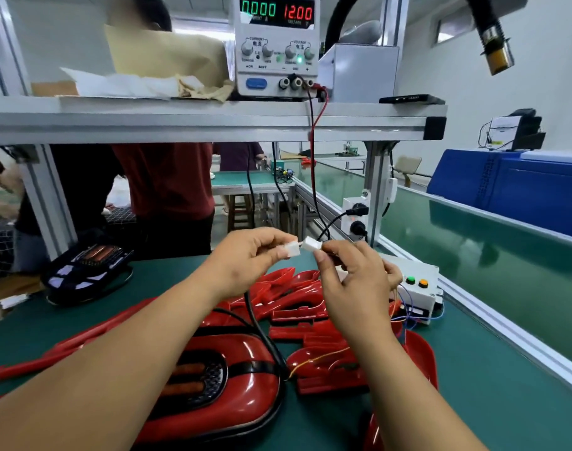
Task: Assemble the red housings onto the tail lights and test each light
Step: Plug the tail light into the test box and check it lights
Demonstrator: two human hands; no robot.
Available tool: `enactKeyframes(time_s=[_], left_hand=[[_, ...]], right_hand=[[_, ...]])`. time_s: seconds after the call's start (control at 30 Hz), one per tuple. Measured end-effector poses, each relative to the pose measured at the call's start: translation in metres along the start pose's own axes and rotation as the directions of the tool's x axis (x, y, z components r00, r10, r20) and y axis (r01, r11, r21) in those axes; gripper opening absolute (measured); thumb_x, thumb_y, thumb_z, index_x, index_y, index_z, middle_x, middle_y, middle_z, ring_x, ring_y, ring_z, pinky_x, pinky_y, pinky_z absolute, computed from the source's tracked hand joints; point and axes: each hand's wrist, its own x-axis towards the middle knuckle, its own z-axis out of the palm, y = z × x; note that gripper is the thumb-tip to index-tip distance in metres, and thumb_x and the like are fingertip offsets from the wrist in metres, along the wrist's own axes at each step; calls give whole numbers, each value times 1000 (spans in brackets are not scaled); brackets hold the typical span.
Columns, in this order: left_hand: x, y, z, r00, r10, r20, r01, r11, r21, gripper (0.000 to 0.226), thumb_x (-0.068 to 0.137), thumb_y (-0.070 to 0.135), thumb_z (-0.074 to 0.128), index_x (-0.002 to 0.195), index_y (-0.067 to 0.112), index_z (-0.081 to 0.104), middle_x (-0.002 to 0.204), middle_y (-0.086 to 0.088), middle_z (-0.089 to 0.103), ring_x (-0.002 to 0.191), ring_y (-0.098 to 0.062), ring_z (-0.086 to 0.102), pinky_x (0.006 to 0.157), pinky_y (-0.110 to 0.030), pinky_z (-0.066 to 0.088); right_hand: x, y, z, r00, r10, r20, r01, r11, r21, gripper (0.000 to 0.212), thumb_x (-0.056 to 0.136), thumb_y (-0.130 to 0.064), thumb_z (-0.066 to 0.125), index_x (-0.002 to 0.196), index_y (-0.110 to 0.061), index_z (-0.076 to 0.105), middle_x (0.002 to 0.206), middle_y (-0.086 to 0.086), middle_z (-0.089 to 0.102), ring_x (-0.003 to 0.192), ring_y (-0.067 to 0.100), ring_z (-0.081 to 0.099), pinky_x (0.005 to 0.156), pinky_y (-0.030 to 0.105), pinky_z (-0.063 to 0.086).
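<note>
Two hands up over the desk: left hand pinches the left connector, right hand pinches the right connector, held end to end, tail light lying underneath.

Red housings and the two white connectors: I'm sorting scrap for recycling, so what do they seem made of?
The red housings look like glossy moulded plastic: bright highlights on thin curved shells. The left connector, pinched by the left hand, and the right connector, in the right hand, look like matt white plastic, maybe nylon; no shine shows.

Red housings heaped, tail light alongside
</note>
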Motion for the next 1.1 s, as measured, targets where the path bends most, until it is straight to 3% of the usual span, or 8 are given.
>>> enactKeyframes(time_s=[0.1,0.23,0.37,0.53,0.63,0.77,0.97,1.1], left_hand=[[-4,-1,-1,1000,11,12,-10,998,-65,25,92,14,66,115,22,72,101,20,70,96,15,61,83,-1,41],[-8,-2,-1,997,67,-40,-71,990,-125,31,89,8,68,107,33,71,102,24,68,102,13,61,87,-4,44],[-8,-4,-3,992,101,-73,-107,991,-80,32,84,8,74,94,38,71,91,20,72,88,7,67,79,-6,47],[-8,-8,-7,989,145,-10,-143,985,92,24,82,11,78,98,29,73,91,9,74,83,-5,68,78,-17,53],[-8,-7,-8,984,179,-2,-177,976,129,22,82,13,78,102,20,76,90,14,73,83,1,67,77,-13,51],[-9,-6,-9,981,193,-12,-190,974,126,26,82,14,77,106,23,75,89,23,69,82,6,66,75,-6,47],[-9,-7,-8,979,205,9,-203,961,186,25,81,15,78,106,20,76,91,17,71,85,11,64,77,-3,44],[-11,-6,-5,982,189,24,-190,965,181,26,83,15,77,108,21,76,97,14,72,90,8,64,82,-6,46]], right_hand=[[0,1,0,1000,-4,25,4,1000,-8,20,89,-43,54,92,-32,70,87,-10,60,90,11,55,85,34,19],[0,3,0,998,-37,59,39,998,-43,8,90,-36,62,91,-33,70,87,-9,60,94,13,54,82,32,15],[2,4,-3,992,-92,90,97,994,-56,7,87,-33,64,88,-32,71,85,-7,57,93,16,53,85,33,17],[6,10,-7,955,-185,232,206,976,-71,6,87,-29,70,91,-33,72,86,-6,54,96,18,52,86,29,14],[6,10,-8,952,-189,241,210,976,-64,6,87,-29,70,92,-32,73,86,-7,54,95,18,52,87,29,14],[7,10,-10,958,-154,240,180,979,-90,9,91,-35,63,97,-32,69,93,-12,57,101,12,52,91,26,12],[5,7,-5,944,-154,293,178,982,-58,11,93,-18,59,85,-23,65,89,-10,60,99,14,54,94,36,17],[3,7,0,952,-155,264,159,987,3,17,93,-14,58,79,-24,60,84,-8,60,93,13,53,92,33,17]])
